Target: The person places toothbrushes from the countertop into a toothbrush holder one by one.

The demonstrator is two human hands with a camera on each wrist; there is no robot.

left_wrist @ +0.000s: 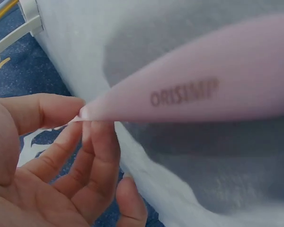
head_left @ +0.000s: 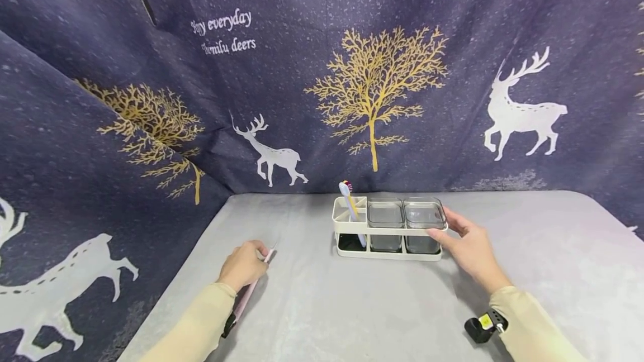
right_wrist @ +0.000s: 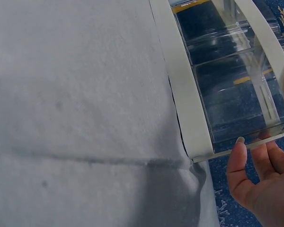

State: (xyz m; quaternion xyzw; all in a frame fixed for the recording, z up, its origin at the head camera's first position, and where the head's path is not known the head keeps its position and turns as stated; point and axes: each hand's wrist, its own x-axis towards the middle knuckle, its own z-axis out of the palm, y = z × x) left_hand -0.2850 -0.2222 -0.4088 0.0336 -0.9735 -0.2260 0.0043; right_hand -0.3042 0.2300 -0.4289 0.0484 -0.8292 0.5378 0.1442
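Observation:
Between thumb and fingertips, my left hand pinches a pink toothbrush by its narrow part, at the left of the table. Its wide handle carries dark lettering in the left wrist view; the bristles cannot be made out. A white toothbrush holder stands upright farther back, right of centre. My right hand grips its right end, thumb in front and fingers around the side, as the right wrist view also shows. Two clear cups sit in it, and toothbrushes lean in its left compartment.
The grey table reaches back to a dark blue curtain printed with deer and trees, which also hangs along the left side. A black device with a yellow label is strapped to the right wrist.

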